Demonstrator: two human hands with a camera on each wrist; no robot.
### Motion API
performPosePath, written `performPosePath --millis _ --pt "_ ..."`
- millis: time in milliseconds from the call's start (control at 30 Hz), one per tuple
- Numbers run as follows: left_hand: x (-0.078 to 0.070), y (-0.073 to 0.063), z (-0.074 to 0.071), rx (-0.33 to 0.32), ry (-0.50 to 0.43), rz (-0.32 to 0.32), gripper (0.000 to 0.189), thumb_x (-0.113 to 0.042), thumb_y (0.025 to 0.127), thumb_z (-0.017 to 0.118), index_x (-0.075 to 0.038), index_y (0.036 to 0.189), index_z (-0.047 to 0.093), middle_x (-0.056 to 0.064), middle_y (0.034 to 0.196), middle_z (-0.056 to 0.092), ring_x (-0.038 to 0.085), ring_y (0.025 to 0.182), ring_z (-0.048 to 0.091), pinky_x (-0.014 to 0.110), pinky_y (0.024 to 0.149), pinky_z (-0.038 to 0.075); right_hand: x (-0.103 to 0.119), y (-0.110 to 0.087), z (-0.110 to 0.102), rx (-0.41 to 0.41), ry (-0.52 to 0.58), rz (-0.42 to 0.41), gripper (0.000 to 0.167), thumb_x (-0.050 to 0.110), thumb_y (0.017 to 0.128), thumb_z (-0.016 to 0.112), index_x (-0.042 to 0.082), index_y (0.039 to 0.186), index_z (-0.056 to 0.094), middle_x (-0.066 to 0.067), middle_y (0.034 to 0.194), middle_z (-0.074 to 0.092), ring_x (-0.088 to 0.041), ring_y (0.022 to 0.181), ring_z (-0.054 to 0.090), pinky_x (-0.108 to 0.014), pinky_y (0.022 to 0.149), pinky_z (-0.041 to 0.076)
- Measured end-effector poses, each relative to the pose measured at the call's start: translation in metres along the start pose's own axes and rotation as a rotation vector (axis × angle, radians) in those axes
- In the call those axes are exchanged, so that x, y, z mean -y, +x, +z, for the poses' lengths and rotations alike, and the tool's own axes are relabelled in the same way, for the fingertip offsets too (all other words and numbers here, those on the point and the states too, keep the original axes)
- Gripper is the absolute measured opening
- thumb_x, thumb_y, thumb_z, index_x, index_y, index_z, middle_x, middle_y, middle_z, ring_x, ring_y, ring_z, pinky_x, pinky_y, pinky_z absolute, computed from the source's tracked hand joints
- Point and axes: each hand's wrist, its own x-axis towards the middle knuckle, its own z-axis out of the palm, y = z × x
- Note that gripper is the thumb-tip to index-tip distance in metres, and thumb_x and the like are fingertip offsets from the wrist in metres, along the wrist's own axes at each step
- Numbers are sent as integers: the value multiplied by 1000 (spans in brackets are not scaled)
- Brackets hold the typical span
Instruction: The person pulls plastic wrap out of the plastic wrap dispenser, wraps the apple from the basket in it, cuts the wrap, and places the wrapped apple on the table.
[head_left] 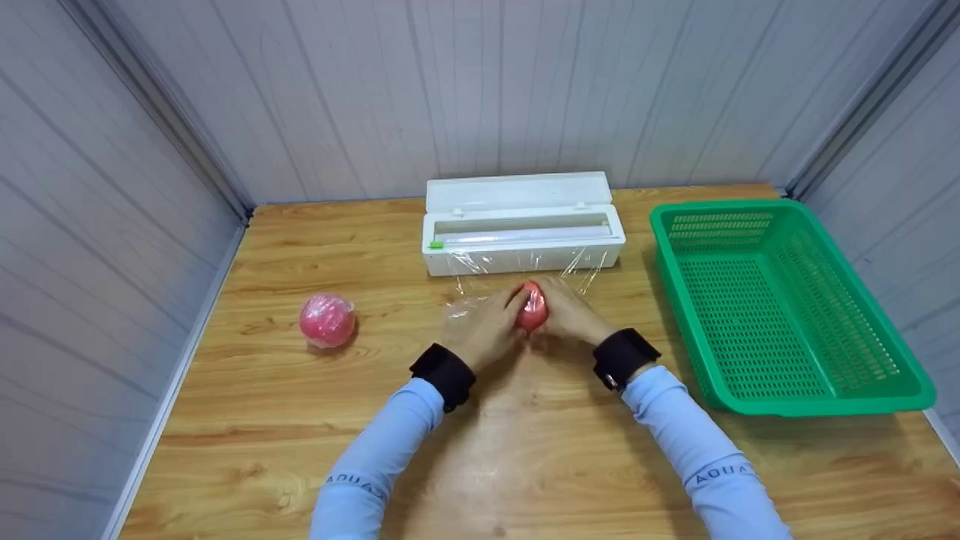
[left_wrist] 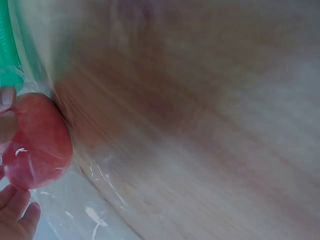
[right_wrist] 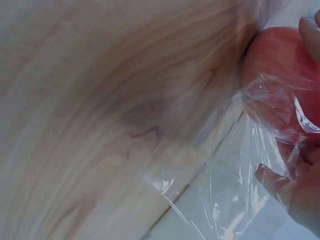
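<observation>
Both hands hold a red, round, fruit-like thing (head_left: 532, 309) between them near the middle of the table, just in front of the cling film box (head_left: 525, 259). Clear cling film (right_wrist: 215, 200) runs from the box down to the hands and lies over the red thing. My left hand (head_left: 489, 328) grips it from the left, my right hand (head_left: 568, 311) from the right. In the right wrist view the film is creased against the red surface and over the fingers. Part of the red thing is hidden behind the hands.
A pink-red ball-shaped thing (head_left: 328, 320) wrapped in film sits on the wooden table (head_left: 300, 420) to the left. On the right stands a green plastic basket (head_left: 681, 315). The box's white lid (head_left: 517, 192) is raised, with a film roll (head_left: 525, 234) inside.
</observation>
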Motion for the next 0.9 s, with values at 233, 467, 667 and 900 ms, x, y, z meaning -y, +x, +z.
performPosePath --millis 233,467,667,900 --pt "8 6 7 10 -60 -34 70 -10 72 74 -4 134 42 18 135 44 32 121 46 41 103 39 -7 4 4 27 121 95 97 14 57 84 2 139 33 -17 132 37 -34 119 43 -49 101 38" --pt "15 11 10 10 -63 -53 75 -10 70 75 -6 136 40 18 136 42 33 123 44 44 103 38 -14 9 4 26 251 186 94 9 59 81 7 139 30 -15 133 40 -33 118 46 -47 98 41" --pt "16 15 12 65 -24 -92 84 -25 71 77 -7 140 32 18 140 36 30 129 36 43 107 33 -19 11 2 15 327 204 86 9 61 81 10 135 35 -15 135 42 -32 119 46 -46 99 40" --pt "15 17 14 74 190 -46 91 -38 72 75 -6 141 26 19 143 31 32 131 32 42 111 28 -22 17 -4 30 389 226 86 15 62 82 2 135 37 -18 134 44 -32 119 46 -43 100 40"
